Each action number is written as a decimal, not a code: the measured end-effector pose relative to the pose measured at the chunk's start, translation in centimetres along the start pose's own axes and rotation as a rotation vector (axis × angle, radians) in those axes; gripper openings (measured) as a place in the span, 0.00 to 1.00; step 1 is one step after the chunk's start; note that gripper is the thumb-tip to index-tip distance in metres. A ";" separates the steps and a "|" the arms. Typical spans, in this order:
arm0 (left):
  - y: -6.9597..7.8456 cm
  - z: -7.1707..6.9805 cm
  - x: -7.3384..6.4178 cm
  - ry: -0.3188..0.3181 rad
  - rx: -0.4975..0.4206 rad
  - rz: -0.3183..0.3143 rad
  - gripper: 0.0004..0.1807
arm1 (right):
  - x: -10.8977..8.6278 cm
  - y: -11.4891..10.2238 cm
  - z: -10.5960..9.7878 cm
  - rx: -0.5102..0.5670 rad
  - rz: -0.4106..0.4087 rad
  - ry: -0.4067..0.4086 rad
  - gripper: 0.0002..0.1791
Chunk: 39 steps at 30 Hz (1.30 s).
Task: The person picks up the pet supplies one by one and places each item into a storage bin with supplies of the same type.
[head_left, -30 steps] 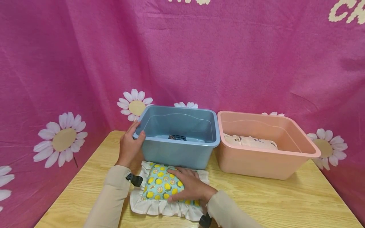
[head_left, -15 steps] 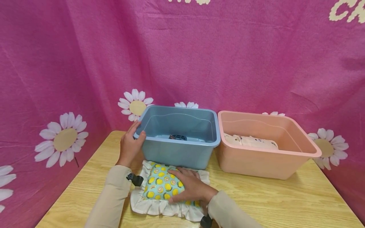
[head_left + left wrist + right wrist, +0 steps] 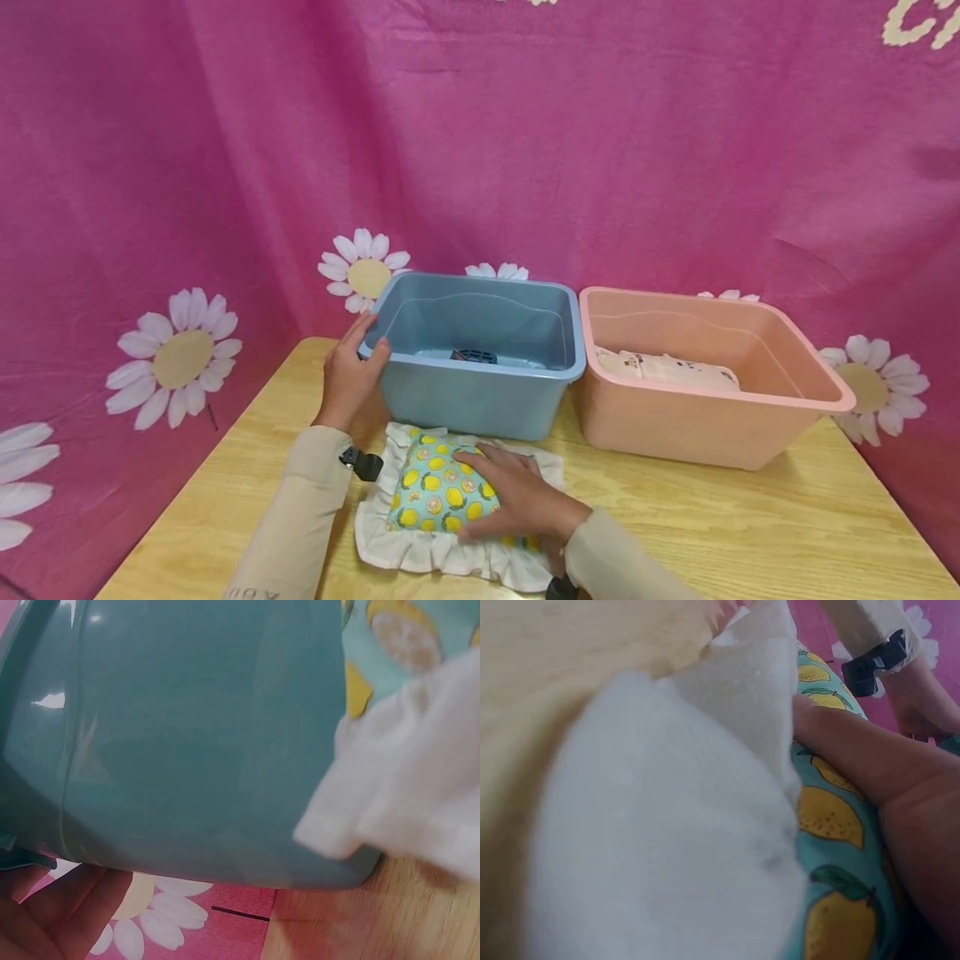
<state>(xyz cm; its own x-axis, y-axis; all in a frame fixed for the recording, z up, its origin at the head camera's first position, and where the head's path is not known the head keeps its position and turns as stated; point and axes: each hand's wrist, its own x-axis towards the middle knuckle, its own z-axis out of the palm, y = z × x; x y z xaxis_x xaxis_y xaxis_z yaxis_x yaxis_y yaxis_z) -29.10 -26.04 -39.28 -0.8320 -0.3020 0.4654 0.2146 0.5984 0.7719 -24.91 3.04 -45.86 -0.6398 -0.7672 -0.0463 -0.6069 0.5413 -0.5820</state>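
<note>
My left hand (image 3: 351, 373) holds the near-left corner of a blue plastic bin (image 3: 457, 400), its thumb at the front rim and its fingers along the left side. In the left wrist view those fingers (image 3: 75, 907) lie against the outer wall, below the rim. In front of the bin lies a small lemon-print cushion (image 3: 431, 492) with a white ruffled edge (image 3: 405, 772). Resting on the cushion's right half is my right hand (image 3: 517, 496), thumb and fingers spread. The right wrist view shows its thumb (image 3: 855, 746) beside the ruffle.
A pink bin (image 3: 675, 429) stands right of the blue one, with a cream printed cloth item (image 3: 667, 371) inside. A dark slotted piece (image 3: 474, 356) lies in the blue bin. All stand on a wooden table (image 3: 750, 525) before a magenta curtain (image 3: 480, 150).
The head view has shifted slightly, so everything appears a little further right. Both hands keep their places on the bin and cushion.
</note>
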 end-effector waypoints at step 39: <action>-0.2 0.2 0.0 0.024 0.017 0.004 0.27 | -3.8 1.4 -1.0 0.051 -0.030 0.031 0.43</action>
<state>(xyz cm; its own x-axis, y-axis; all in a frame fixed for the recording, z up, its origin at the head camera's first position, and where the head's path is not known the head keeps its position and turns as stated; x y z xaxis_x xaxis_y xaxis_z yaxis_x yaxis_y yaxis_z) -29.26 -25.98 -39.48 -0.8184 -0.3171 0.4793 0.2092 0.6123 0.7624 -23.79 7.03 -45.72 -0.6366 -0.7712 -0.0039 -0.6016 0.4998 -0.6232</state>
